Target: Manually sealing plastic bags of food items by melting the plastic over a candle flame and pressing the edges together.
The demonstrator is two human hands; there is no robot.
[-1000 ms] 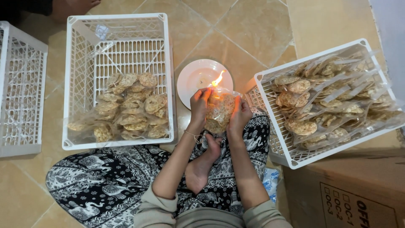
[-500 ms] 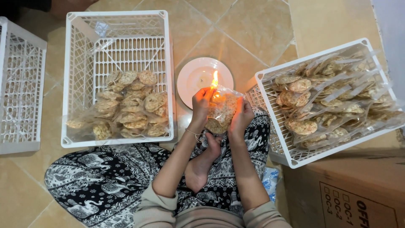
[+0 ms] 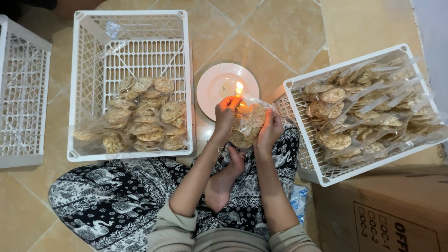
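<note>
Clear plastic bag of crackers [image 3: 247, 125], head view: my left hand [image 3: 226, 113] pinches its top edge and my right hand [image 3: 269, 131] is clamped round its side, both closed on it above my lap. Bag's upper corner sits at the small flame [image 3: 239, 87] over the white plate [image 3: 219, 86] on the tiled floor. White crate [image 3: 88, 84] to my left holds sealed packs; another white crate [image 3: 298, 154] to my right is heaped with packs. Cardboard box [image 3: 387, 214] sits beside it.
</note>
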